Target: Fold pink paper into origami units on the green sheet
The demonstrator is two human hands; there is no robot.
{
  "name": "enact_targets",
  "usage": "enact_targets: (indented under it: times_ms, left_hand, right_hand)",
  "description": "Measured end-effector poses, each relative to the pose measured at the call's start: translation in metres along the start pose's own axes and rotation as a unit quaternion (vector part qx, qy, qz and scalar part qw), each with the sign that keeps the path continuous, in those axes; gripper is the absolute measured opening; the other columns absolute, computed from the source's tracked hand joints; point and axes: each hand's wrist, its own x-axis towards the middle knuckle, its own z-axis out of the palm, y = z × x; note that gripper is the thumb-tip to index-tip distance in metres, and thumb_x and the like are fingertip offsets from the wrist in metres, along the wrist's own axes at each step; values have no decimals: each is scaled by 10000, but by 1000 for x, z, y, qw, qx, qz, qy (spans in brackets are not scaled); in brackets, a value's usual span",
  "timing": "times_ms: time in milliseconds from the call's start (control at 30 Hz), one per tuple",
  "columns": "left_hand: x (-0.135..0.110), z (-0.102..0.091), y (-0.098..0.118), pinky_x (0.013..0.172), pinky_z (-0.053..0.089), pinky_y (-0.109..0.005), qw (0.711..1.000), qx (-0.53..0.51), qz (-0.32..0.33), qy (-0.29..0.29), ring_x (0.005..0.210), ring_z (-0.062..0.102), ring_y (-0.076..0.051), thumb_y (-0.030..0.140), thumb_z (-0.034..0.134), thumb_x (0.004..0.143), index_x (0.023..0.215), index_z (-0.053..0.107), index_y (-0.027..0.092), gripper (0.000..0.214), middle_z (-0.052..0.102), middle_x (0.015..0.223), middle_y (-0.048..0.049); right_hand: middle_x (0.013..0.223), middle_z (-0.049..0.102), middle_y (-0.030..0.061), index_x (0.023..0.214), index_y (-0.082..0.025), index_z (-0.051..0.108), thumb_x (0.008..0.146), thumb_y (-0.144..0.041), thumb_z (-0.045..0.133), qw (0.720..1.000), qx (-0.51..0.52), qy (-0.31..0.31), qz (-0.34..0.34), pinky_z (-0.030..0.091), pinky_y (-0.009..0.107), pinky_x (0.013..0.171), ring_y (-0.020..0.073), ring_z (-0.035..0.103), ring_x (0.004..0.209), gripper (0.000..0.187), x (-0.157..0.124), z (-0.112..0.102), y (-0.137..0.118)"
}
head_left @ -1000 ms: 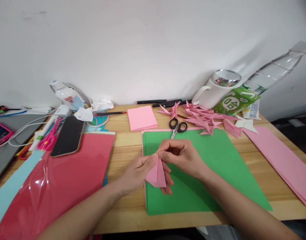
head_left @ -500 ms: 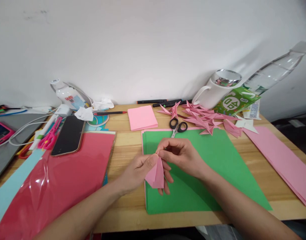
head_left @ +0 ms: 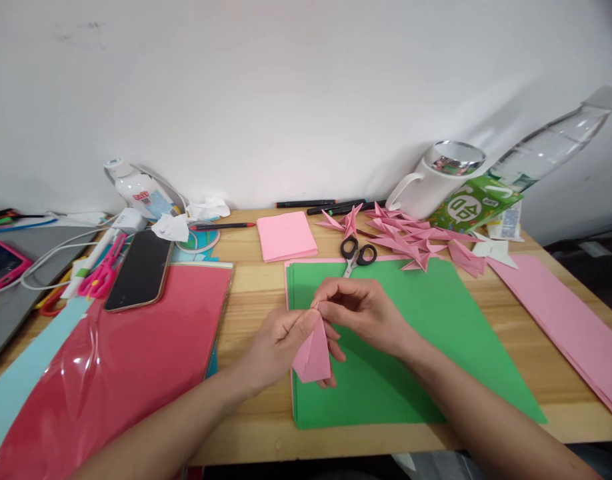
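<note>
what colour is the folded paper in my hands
The folded paper is pink, clearest in the head view.

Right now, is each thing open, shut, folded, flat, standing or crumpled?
Left hand: pinching folded paper
Right hand: pinching folded paper
Folded paper: held up
Pink squares: stacked flat
Pointed pink shapes: folded, heaped
Green sheets: flat, stacked
Black-handled scissors: lying, tips hidden
Black phone: screen dark
White tissues: crumpled
Red sheet: flat, under plastic
White mug: standing
</note>
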Motion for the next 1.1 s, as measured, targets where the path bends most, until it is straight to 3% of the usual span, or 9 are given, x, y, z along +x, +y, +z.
enact_targets:
  times_ms: [133, 300, 667, 900, 1100]
  left_hand:
    - [-1, 1, -2, 401, 483, -189, 998, 37, -1, 46, 492, 667, -153, 490, 433, 880, 825, 572, 121, 398, 710, 711, -79]
    - [0, 0, -4, 397, 482, -193, 996, 59, -6, 62, 496, 671, -161, 503, 421, 878, 835, 563, 126, 405, 711, 717, -78]
    - [1, 2, -2, 382, 473, -198, 996, 77, -16, 41, 495, 673, -173, 510, 427, 867, 795, 538, 142, 392, 721, 724, -81]
    - [0, -3, 1, 489, 531, -242, 999, -15, -40, -25, 594, 699, -193, 473, 478, 869, 889, 577, 120, 368, 731, 847, -133]
    - [1, -4, 2, 542, 541, -271, 998, -36, -47, -20, 659, 708, -216, 456, 525, 850, 881, 574, 114, 347, 723, 902, -159]
  right_hand:
    - [535, 506, -51, 772, -160, 541, 863, -344, 555, 1000, 0, -17, 14, 387, 213, 429, 81, 507, 422, 206, 1, -1, 2]
    - [540, 517, -46, 731, -162, 529, 860, -411, 544, 999, -22, -12, 26, 385, 217, 455, 77, 494, 442, 281, 2, -2, 1]
    - [481, 490, -56, 667, -181, 478, 841, -509, 514, 995, -75, 42, 58, 330, 202, 389, 73, 455, 394, 373, 0, 6, 6]
    - [525, 466, -45, 626, -175, 475, 801, -513, 552, 989, -106, 101, 36, 330, 208, 443, 72, 413, 465, 389, 3, 1, 4]
    - [544, 490, -27, 610, -167, 491, 804, -527, 541, 987, -117, 97, 55, 367, 215, 482, 86, 441, 509, 411, 5, -4, 3]
